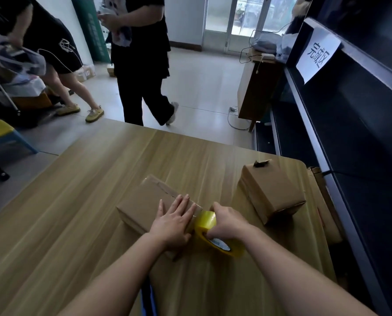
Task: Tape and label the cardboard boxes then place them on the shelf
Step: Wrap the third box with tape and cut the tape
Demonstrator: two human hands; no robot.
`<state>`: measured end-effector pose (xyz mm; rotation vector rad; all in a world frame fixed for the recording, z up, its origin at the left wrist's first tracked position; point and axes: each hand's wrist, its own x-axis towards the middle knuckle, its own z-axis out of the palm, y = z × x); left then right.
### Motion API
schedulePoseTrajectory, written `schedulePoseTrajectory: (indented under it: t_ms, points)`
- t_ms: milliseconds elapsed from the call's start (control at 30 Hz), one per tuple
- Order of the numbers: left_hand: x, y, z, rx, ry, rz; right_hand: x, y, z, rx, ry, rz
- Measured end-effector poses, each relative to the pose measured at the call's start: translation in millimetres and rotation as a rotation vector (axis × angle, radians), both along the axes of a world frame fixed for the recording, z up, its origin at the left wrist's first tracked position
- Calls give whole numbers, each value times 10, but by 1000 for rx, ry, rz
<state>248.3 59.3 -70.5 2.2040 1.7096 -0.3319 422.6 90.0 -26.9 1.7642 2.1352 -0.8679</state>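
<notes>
A flat cardboard box [142,201] lies in the middle of the wooden table [76,201], with a strip of clear tape along its top seam. My left hand [174,221] presses flat on the near right part of its lid, fingers straight. My right hand [227,221] grips a roll of yellow packing tape [207,221] held against the box's right edge. A second, taller cardboard box [272,192] stands to the right on the table, with a dark scrap at its far top edge. The dark shelf [341,124] runs along the right side.
A white paper sign [317,54] hangs on the shelf's upper level. Flattened cardboard [327,201] leans between table and shelf. Two people [142,60] stand on the floor beyond the table. A blue and yellow stool [3,137] stands at the left, a wooden desk [256,87] at the back right.
</notes>
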Motion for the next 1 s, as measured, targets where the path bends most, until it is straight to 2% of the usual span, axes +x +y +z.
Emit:
schedulePoseTrajectory:
  t_ms: [200, 533, 633, 733, 833, 867, 933, 1000]
  points:
    - [-233, 60, 88, -51, 58, 60, -226, -111, -88, -31, 180, -100]
    - [-474, 103, 77, -59, 39, 21, -396, -121, -166, -86, 109, -142]
    - [-426, 10, 100, 23, 28, 68, -392, -116, -154, -117, 117, -130]
    - [-405, -174, 100, 186, 3, 135, -386, -129, -153, -117, 97, -131]
    - [-361, -346, 46, 463, -130, 120, -405, -129, -148, -94, 49, -123]
    - [-324, -392, 62, 483, -182, 138, -417, -128, -144, -84, 43, -130]
    - [-202, -475, 71, 335, -279, 240, -440, -136, -141, -80, 58, -157]
    - [-91, -524, 7, 183, -433, 446, -455, -160, -135, -78, 99, -201]
